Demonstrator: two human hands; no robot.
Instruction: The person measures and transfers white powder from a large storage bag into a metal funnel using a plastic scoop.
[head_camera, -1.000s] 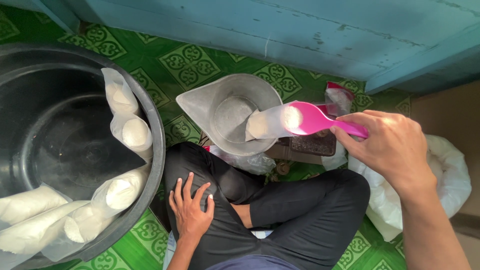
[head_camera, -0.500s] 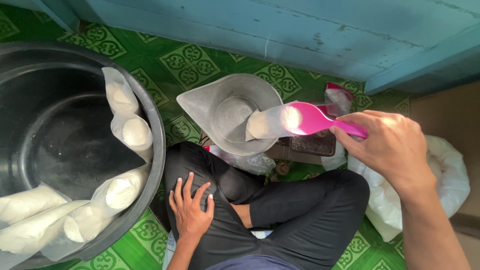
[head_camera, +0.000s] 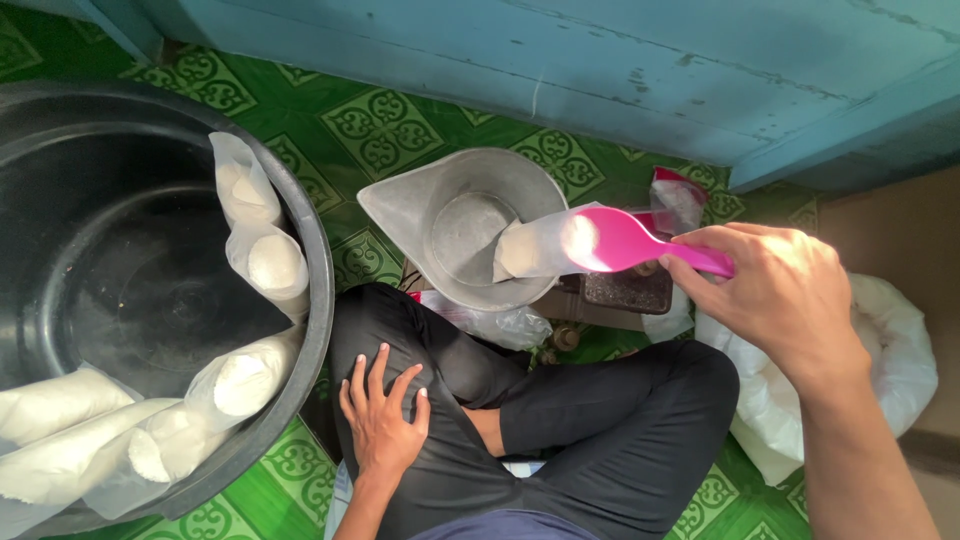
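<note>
My right hand (head_camera: 785, 295) grips the handle of a pink plastic scoop (head_camera: 625, 242) that carries a little white powder. Its bowl hovers at the open mouth of a clear plastic bag (head_camera: 530, 248) partly filled with white powder. That bag leans inside a grey metal pan (head_camera: 455, 225) with a pouring spout. My left hand (head_camera: 383, 420) rests flat on my left knee, fingers spread, holding nothing. I sit cross-legged in black trousers (head_camera: 560, 420).
A big black tub (head_camera: 150, 290) on the left holds several filled powder bags (head_camera: 250, 235). A large white sack (head_camera: 890, 360) lies on the right under my arm. A dark scale base (head_camera: 625, 290) sits under the pan. Green patterned floor, blue wooden wall behind.
Nothing has really moved; the view shifts very slightly, and the scoop stays at the bag's mouth.
</note>
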